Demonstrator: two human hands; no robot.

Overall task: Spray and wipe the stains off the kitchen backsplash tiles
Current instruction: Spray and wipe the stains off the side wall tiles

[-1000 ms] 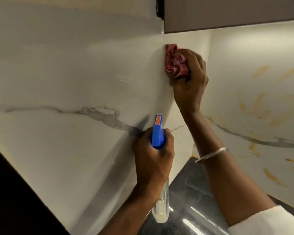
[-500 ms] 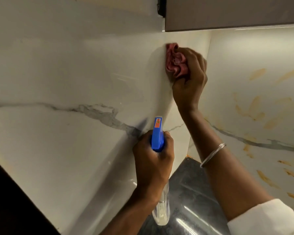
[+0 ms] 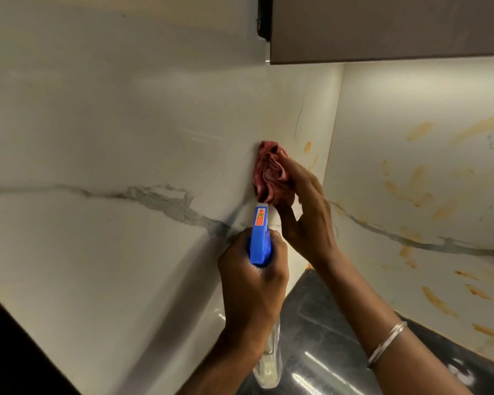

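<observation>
Corner job: left backsplash panel (image 3: 126, 124) meets right backsplash panel (image 3: 411, 115) at a vertical seam (image 3: 333, 132); upper cabinet (image 3: 382, 27) overhangs the corner from above, its bottom edge well above the hands; dark glossy countertop (image 3: 325, 332) closes off the bottom; dark edge (image 3: 12, 357) cuts the lower left of the view. Open room: the wide stretch of left panel to the left of the hands, crossed only by a grey vein (image 3: 166, 198); much less room to the right, where the seam is near.

Right hand (image 3: 305, 212) holds the bunched pink cloth (image 3: 268, 178) between fingers on top and thumb underneath; the cloth's left side touches the left panel, just above the vein and left of the seam. Silver bangle (image 3: 387, 343) sits on that forearm.

Left hand (image 3: 251, 283) is wrapped tight round the neck of the spray bottle (image 3: 259, 240); blue head sticks up out of the fist, tip just below the cloth and beside the right thumb; clear body hangs below the wrist over the countertop; cannot tell whether a finger is on the trigger.

Stains: small orange mark (image 3: 307, 147) on the left panel between cloth and seam, apart from the cloth; many orange smears (image 3: 417, 178) across the right panel, running down towards the countertop, all right of both hands.
</observation>
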